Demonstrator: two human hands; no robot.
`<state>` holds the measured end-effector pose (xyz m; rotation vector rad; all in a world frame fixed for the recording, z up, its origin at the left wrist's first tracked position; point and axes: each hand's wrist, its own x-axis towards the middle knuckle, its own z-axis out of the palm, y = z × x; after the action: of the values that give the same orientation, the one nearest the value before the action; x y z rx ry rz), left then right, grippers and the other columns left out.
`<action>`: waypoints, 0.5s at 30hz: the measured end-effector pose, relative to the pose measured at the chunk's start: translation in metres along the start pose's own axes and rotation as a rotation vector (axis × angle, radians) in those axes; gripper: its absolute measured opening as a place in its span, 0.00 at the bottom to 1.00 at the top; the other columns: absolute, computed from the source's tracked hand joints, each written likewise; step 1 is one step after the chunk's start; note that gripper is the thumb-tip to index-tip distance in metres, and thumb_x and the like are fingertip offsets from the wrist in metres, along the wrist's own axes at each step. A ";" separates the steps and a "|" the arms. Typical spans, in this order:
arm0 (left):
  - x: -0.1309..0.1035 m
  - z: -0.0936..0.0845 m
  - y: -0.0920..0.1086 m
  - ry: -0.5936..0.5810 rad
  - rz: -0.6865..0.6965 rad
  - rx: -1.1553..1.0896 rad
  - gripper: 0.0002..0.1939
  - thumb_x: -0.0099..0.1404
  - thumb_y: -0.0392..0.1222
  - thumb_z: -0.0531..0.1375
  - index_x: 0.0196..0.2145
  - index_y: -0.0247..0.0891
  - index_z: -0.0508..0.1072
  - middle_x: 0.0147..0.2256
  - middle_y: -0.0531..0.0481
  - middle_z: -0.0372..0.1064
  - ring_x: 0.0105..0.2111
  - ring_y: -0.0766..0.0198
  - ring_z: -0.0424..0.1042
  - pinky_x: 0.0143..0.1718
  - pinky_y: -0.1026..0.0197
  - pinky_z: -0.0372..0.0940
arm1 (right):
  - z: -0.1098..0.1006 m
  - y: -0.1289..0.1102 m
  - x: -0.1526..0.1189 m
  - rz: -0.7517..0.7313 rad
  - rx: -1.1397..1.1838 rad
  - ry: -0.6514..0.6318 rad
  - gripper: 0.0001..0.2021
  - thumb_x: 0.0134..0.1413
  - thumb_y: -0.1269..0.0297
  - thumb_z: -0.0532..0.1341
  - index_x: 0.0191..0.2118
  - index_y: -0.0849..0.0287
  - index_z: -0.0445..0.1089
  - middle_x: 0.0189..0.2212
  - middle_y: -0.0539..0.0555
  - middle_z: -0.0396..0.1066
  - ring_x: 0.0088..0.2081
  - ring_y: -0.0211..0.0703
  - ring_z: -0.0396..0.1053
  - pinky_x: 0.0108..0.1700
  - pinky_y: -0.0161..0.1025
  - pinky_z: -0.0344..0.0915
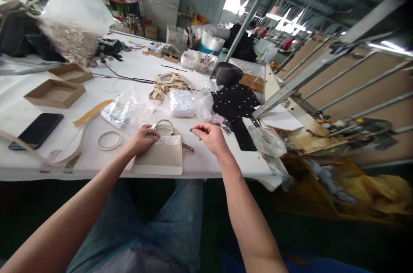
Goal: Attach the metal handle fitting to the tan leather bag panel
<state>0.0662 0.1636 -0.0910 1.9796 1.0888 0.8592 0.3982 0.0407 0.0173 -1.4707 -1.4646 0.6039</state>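
Note:
A small cream handbag point(158, 159) lies at the table's front edge, with a rounded silvery handle point(165, 123) at its far side. My left hand point(144, 139) grips its upper left corner, fingers curled over it. Small dots show along the bag's upper part. To the right of the bag, my right hand point(210, 136) is raised and pinches a small dark metal piece point(191, 129), too small to name. A brown strap end point(188, 148) sticks out from the bag's right side.
A roll of tape point(109, 140) and a black phone point(37, 130) lie to the left, near open cardboard boxes point(54, 93). Plastic bags point(182, 103) and beige straps point(169, 81) are beyond the bag. A dotted black sheet point(235, 100) and a slanted metal post point(290, 79) stand right.

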 end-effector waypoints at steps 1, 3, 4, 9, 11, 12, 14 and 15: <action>-0.001 -0.001 -0.001 0.001 -0.002 -0.004 0.18 0.64 0.56 0.68 0.44 0.45 0.92 0.65 0.37 0.71 0.70 0.36 0.68 0.78 0.38 0.60 | 0.017 -0.011 -0.003 -0.039 -0.004 -0.066 0.14 0.64 0.50 0.74 0.45 0.54 0.88 0.38 0.57 0.85 0.36 0.44 0.78 0.40 0.39 0.74; -0.002 -0.003 -0.002 -0.005 -0.001 -0.010 0.18 0.66 0.56 0.68 0.45 0.45 0.92 0.66 0.37 0.70 0.69 0.35 0.69 0.78 0.36 0.60 | 0.048 -0.028 -0.006 -0.092 -0.044 -0.166 0.09 0.66 0.54 0.74 0.43 0.52 0.88 0.41 0.55 0.86 0.40 0.44 0.81 0.45 0.39 0.76; -0.003 -0.004 -0.003 -0.010 0.004 -0.015 0.18 0.66 0.57 0.68 0.46 0.45 0.92 0.66 0.37 0.69 0.69 0.35 0.69 0.78 0.36 0.59 | 0.062 -0.032 -0.007 -0.106 -0.066 -0.197 0.07 0.66 0.57 0.74 0.43 0.52 0.88 0.41 0.53 0.86 0.41 0.43 0.81 0.47 0.38 0.76; -0.004 -0.009 -0.008 -0.038 0.045 -0.019 0.19 0.69 0.57 0.68 0.47 0.45 0.91 0.65 0.39 0.69 0.68 0.38 0.70 0.78 0.40 0.59 | 0.105 -0.032 0.005 -0.047 -0.189 -0.289 0.05 0.67 0.66 0.71 0.43 0.54 0.89 0.37 0.50 0.87 0.39 0.42 0.82 0.45 0.37 0.72; -0.005 -0.009 -0.010 -0.027 0.044 -0.001 0.17 0.69 0.57 0.67 0.47 0.48 0.91 0.64 0.42 0.70 0.67 0.40 0.71 0.78 0.41 0.60 | 0.113 -0.031 0.010 -0.033 -0.263 -0.320 0.07 0.67 0.69 0.70 0.43 0.54 0.88 0.38 0.50 0.87 0.41 0.43 0.82 0.47 0.37 0.72; -0.005 -0.008 -0.012 -0.019 0.039 0.007 0.16 0.69 0.56 0.67 0.47 0.50 0.91 0.64 0.44 0.70 0.67 0.41 0.72 0.78 0.41 0.61 | 0.116 -0.031 0.012 -0.032 -0.294 -0.331 0.08 0.67 0.70 0.70 0.43 0.54 0.89 0.39 0.50 0.87 0.42 0.43 0.82 0.47 0.37 0.71; -0.005 -0.008 -0.015 -0.011 0.029 0.016 0.16 0.68 0.56 0.67 0.47 0.52 0.91 0.64 0.46 0.70 0.66 0.42 0.72 0.77 0.42 0.62 | 0.121 -0.032 0.014 -0.035 -0.327 -0.351 0.09 0.67 0.70 0.69 0.44 0.53 0.89 0.40 0.50 0.88 0.43 0.43 0.82 0.49 0.37 0.71; -0.005 -0.008 -0.016 -0.010 0.026 0.018 0.16 0.69 0.57 0.67 0.47 0.52 0.91 0.64 0.47 0.70 0.67 0.41 0.72 0.77 0.42 0.62 | 0.124 -0.033 0.015 -0.040 -0.334 -0.360 0.09 0.67 0.69 0.69 0.44 0.53 0.89 0.41 0.50 0.88 0.43 0.43 0.82 0.49 0.37 0.71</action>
<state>0.0509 0.1678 -0.1012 2.0148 1.0706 0.8557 0.2782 0.0830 -0.0046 -1.6405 -1.9441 0.6465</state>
